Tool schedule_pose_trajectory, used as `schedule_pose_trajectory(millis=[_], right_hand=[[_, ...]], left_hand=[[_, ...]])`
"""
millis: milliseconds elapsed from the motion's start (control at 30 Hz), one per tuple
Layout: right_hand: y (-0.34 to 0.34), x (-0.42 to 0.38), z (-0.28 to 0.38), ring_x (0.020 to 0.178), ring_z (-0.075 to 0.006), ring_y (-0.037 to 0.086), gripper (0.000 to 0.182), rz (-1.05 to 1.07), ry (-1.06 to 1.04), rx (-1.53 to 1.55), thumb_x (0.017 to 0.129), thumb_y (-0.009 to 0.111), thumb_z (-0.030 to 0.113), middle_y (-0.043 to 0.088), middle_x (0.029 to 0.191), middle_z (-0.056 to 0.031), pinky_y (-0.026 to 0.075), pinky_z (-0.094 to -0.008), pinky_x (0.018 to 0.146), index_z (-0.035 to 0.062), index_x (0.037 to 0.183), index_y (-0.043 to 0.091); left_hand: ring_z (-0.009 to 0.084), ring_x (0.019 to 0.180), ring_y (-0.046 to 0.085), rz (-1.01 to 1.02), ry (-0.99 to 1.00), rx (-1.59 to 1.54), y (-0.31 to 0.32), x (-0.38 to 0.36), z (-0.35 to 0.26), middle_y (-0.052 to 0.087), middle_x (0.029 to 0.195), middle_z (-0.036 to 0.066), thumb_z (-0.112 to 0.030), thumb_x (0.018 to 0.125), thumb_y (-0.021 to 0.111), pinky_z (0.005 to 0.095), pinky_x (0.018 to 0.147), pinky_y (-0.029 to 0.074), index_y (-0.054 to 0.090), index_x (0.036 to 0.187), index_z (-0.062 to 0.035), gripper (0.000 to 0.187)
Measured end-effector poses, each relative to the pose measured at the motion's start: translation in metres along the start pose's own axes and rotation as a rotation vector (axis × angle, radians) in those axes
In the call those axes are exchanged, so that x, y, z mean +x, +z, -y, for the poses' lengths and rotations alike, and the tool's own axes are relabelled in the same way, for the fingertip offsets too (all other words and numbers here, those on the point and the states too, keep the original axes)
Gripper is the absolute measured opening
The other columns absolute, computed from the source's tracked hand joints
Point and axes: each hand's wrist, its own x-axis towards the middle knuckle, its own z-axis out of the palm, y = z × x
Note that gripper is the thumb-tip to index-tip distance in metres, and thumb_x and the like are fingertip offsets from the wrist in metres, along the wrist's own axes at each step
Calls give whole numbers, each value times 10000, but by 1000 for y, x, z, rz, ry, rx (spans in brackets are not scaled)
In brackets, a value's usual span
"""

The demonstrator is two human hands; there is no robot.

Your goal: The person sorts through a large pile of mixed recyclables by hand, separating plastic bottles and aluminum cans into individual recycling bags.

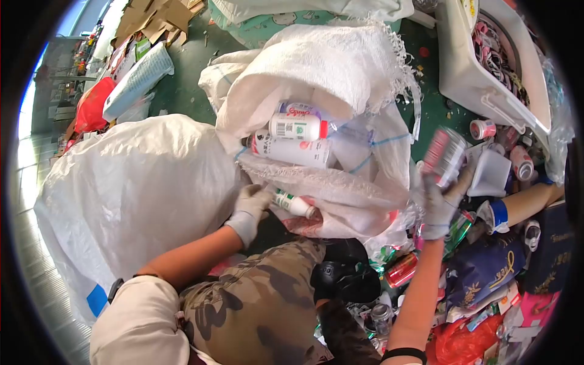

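Observation:
My left hand point(250, 210), in a pale work glove, is closed at the end of a small white bottle point(295, 204) with a green label, low at the front of a white woven sack point(316, 61). Inside the sack's open mouth lie a white bottle with a red cap point(298, 127) and a larger white bottle point(292, 149). My right hand point(439, 207), also gloved, is raised right of the sack, fingers around a red-and-white container point(445, 155) smeared by motion. Thumb and fingers spread along its lower end.
A full white plastic bag point(140, 182) bulges at the left. Cans, a red can point(401, 269) among them, and packaging pile up at the right. Another person's arm point(529, 205) reaches in there. A white bin point(474, 79) stands behind; cardboard point(155, 21) lies far left.

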Motion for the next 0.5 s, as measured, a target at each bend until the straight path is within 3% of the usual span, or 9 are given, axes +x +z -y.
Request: schedule_pose_trajectory(millis=[100, 133, 200, 233, 300, 333, 400, 433, 500], right_hand=[[64, -6, 35, 1225, -242, 349, 853, 285, 108, 403, 764, 692, 166, 250, 1411, -140, 315, -361, 1000, 91, 1417, 146], [74, -2, 31, 1231, -266, 354, 857, 266, 87, 264, 753, 703, 194, 283, 1389, -166, 336, -360, 986, 100, 1413, 164], [87, 11, -2, 1237, -337, 360, 811, 130, -107, -233, 734, 709, 233, 303, 1370, -223, 344, -393, 982, 85, 1382, 244], [88, 14, -21, 1237, -337, 360, 811, 129, -109, -234, 734, 709, 233, 303, 1370, -223, 344, -393, 982, 85, 1382, 244], [86, 18, -48, 1125, -370, 460, 632, -8, 70, -919, 766, 660, 245, 447, 1254, -229, 385, -434, 933, 93, 1313, 381], [83, 20, -51, 1125, -370, 460, 632, -14, 69, -917, 766, 660, 245, 448, 1254, -229, 385, -434, 933, 93, 1313, 381], [76, 21, -55, 975, -388, 536, 439, 372, 403, -831, 797, 602, 235, 569, 1071, -205, 430, -438, 860, 117, 1208, 504], [69, 20, -64, 975, -388, 536, 439, 364, 402, -830, 797, 602, 235, 569, 1071, -205, 430, -438, 860, 117, 1208, 504], [55, 10, -85, 875, -390, 567, 341, 79, 128, -712, 816, 568, 240, 615, 895, -181, 456, -427, 804, 139, 1141, 562]], left_hand=[[271, 1022, 506, 131, 735, 681, 20, -5, 33, 514, 1083, 106, -235, 696, 673, 387, 829, 439, 439, 1237, -96, 605], [271, 1022, 506, 132, 743, 676, 23, -9, 32, 514, 1083, 106, -235, 696, 673, 387, 829, 439, 439, 1237, -96, 605], [315, 1053, 476, 100, 1023, 1292, 30, -16, 26, 493, 1109, 120, -243, 663, 663, 433, 878, 404, 500, 1193, -145, 562], [315, 1053, 476, 100, 1024, 1290, 32, -12, 28, 493, 1109, 120, -243, 663, 663, 433, 878, 404, 500, 1193, -145, 562], [311, 1066, 462, 0, 1209, 1481, 33, 10, 36, 499, 1092, 102, -288, 672, 643, 461, 913, 358, 533, 1154, -190, 505], [302, 1075, 450, -15, 1372, 1478, 29, 23, 40, 505, 1079, 103, -327, 657, 644, 476, 931, 328, 529, 1157, -211, 526], [305, 1085, 436, 22, 1436, 1506, 24, 43, 47, 504, 1078, 98, -334, 649, 645, 462, 920, 330, 552, 1128, -213, 502], [307, 1096, 422, 61, 1495, 1531, 21, 49, 45, 503, 1077, 93, -341, 641, 645, 448, 909, 333, 574, 1098, -216, 479], [306, 1046, 460, 202, 1438, 1458, 17, 41, 27, 524, 1034, 95, -330, 638, 655, 442, 895, 354, 584, 1083, -203, 469]])
